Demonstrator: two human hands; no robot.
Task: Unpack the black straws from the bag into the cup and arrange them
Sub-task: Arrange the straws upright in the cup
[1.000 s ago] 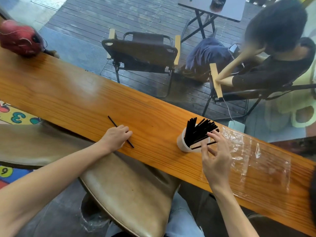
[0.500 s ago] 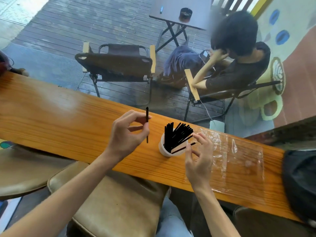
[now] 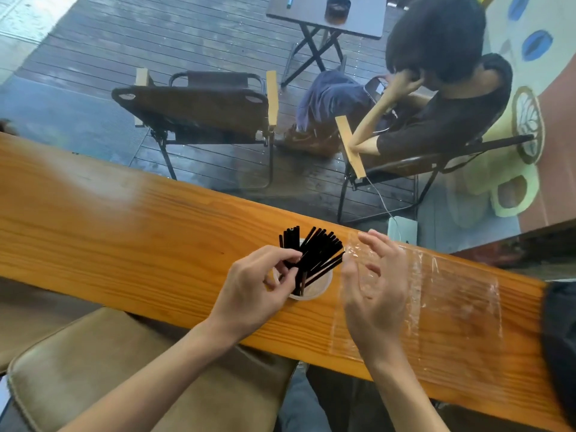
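Nearest to me, a padded seat (image 3: 131, 369) is sitting under my left forearm, this side of the wooden counter (image 3: 124, 232).

My left hand (image 3: 249, 294) is hovering over the near rim of the cup (image 3: 314, 289); thumb and forefinger are pinching one straw among the black straws (image 3: 314, 251), the other fingers curling beneath. Whether that straw's lower end is already inside the cup I cannot tell; the hand is covering it.

The cup is standing on the counter between my two hands, its left side hidden by my left fingers. The straws are leaning out of it in a fan, tips pointing away from me and to the right.

My right hand (image 3: 374, 291) is floating just right of the cup, palm facing the straws, fingers spread and loosely bent, holding nothing. It is slightly motion-blurred.

Under and beyond the right hand, the clear plastic bag (image 3: 452, 294) is lying flat on the counter, stretching off to the right.

Beyond the counter's far edge, a folding chair (image 3: 199, 110) is standing vacant past my left hand, and a seated person (image 3: 436, 120) is leaning on an elbow past my right.
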